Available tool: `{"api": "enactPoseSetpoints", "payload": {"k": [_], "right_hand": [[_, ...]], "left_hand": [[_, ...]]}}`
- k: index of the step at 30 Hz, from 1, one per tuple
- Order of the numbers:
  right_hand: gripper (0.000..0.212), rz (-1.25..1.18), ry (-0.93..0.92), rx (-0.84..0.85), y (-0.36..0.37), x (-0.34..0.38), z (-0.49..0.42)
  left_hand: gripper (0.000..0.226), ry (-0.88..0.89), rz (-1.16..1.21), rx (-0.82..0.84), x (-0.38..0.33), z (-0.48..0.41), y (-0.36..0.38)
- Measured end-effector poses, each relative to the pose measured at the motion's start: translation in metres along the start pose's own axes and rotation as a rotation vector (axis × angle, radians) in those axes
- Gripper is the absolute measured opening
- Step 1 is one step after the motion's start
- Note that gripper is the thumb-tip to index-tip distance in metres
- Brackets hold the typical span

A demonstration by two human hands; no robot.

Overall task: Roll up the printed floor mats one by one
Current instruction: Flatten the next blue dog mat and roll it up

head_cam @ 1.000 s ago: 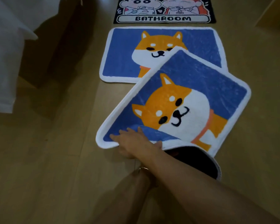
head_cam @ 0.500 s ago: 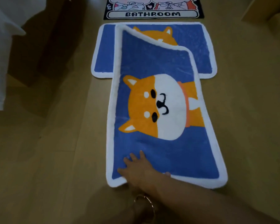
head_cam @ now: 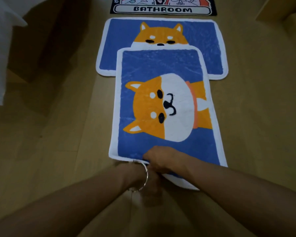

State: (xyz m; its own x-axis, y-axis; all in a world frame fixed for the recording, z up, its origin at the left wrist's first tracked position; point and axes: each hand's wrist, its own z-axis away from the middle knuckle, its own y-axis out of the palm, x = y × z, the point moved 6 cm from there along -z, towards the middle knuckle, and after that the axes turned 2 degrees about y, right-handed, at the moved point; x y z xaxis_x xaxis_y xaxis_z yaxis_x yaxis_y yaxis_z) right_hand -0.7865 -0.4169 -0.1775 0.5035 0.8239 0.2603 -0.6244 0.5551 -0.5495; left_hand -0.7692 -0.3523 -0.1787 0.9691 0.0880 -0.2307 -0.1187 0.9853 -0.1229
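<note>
On the floor (head_cam: 58, 151), the front dog mat (head_cam: 161, 69) is gripped at its near edge by the right hand (head_cam: 159, 159); the left hand's (head_cam: 151, 187) hold cannot be told. It is judged soft and light, best held there.

White cloth (head_cam: 0, 57) far left; wooden floor (head_cam: 41, 151) beneath.

- Tan wood-look floor (head_cam: 50, 151).
- The near dog mat (head_cam: 161, 69) lies lengthwise on it, its far end overlapping the second dog mat (head_cam: 208, 40).
- The black BATHROOM mat (head_cam: 162, 9) lies flat just beyond.
</note>
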Motion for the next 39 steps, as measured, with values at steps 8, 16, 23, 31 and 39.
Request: {"api": "enactPoseSetpoints", "payload": {"k": [8,16,23,31,39], "right_hand": [[0.032,-0.057,0.054,-0.007,0.018,-0.028,0.033],[0.025,-0.249,0.023,-0.214,0.037,-0.044,0.033],[0.027,-0.423,-0.023,-0.283,0.009,-0.060,0.030],[0.028,-0.278,0.052,-0.190,0.014,-0.065,0.021],[0.022,0.106,0.157,-0.571,-0.009,-0.077,0.015]], "left_hand": [[0.051,0.100,-0.218,-0.817,-0.003,0.055,-0.073],[0.035,-0.272,-0.284,-0.678,0.051,0.034,-0.055],[0.037,-0.234,-0.334,-0.790,0.050,0.017,-0.041],[0.023,-0.099,-0.007,-0.766,0.032,-0.006,-0.036],[0.048,-0.084,-0.383,-1.191,0.016,-0.007,-0.046]]}}
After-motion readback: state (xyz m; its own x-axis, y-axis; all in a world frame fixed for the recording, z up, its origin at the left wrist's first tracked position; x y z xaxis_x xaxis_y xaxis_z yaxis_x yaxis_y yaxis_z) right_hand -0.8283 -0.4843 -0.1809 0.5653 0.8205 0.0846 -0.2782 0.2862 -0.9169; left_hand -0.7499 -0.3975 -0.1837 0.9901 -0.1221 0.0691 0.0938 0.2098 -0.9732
